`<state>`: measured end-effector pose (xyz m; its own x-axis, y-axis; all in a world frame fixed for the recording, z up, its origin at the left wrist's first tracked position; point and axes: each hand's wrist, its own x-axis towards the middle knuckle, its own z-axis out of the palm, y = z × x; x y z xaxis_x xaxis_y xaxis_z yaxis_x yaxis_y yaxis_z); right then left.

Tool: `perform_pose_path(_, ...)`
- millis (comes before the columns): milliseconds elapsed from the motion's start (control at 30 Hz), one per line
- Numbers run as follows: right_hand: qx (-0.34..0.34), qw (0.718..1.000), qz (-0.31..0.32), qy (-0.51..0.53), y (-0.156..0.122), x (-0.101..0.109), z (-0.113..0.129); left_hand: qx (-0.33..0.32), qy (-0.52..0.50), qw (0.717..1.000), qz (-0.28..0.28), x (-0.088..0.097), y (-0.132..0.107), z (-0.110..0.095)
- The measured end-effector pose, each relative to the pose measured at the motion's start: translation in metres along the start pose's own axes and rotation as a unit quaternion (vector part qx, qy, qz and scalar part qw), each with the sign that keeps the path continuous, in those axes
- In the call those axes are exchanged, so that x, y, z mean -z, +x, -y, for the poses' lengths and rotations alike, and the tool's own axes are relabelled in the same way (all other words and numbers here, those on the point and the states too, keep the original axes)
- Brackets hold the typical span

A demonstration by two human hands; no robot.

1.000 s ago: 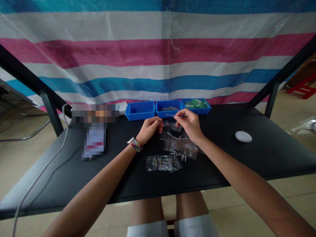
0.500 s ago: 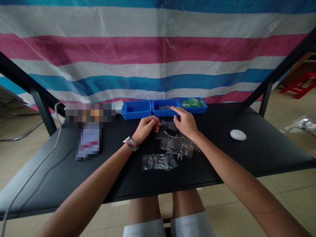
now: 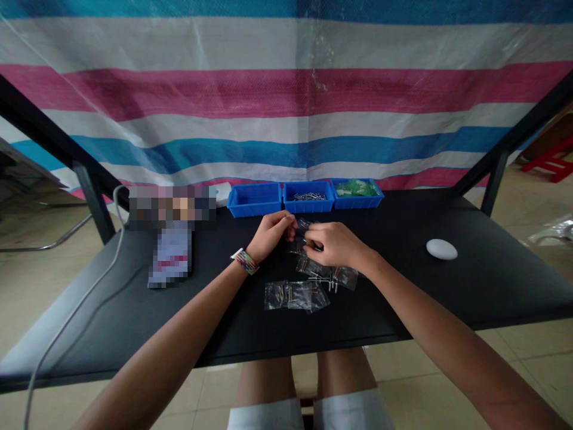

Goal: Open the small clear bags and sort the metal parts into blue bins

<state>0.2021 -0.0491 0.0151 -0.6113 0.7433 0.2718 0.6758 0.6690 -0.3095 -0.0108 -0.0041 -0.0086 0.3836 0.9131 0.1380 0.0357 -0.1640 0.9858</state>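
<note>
My left hand (image 3: 271,236) is closed just in front of the blue bins, its fingertips curled together; whatever they hold is hidden. My right hand (image 3: 335,243) bends over a pile of small clear plastic bags (image 3: 308,264) and loose silvery metal pins (image 3: 332,280), thumb and fingers drawn together. I cannot make out what is between them. The small bags have thin brass-coloured pieces inside. Nearer to me lies a separate group of clear bags (image 3: 298,295) with similar pieces.
Along the back stand a left blue bin (image 3: 255,209), a middle blue bin (image 3: 308,206) with metal pins, and a right blue bin (image 3: 358,203) with green packets. A white mouse-like object (image 3: 441,249) lies right, a cable (image 3: 96,292) left. Striped sheeting (image 3: 286,89) hangs behind.
My right hand has come back from the middle bin's front edge to the pile, and its fingers have curled in. My left hand stays closed in nearly the same place.
</note>
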Motion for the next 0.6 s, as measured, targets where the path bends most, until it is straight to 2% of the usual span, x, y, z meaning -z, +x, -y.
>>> perform_pose_path(167,-0.006,0.999,0.036,0.002,0.0007,0.0007,0.0041,0.0,0.001,1.0,0.0,0.0003,0.0,0.0009)
perform_pose_path(333,-0.013,0.999,0.032,0.011,0.0014,-0.0005,0.0016,0.0,0.007,1.0,0.0,0.0004,-0.0001,0.0009)
perform_pose_path(600,-0.055,0.994,0.047,0.079,0.0017,0.0016,-0.0011,-0.001,0.009,1.0,0.004,0.0009,0.0009,0.0013)
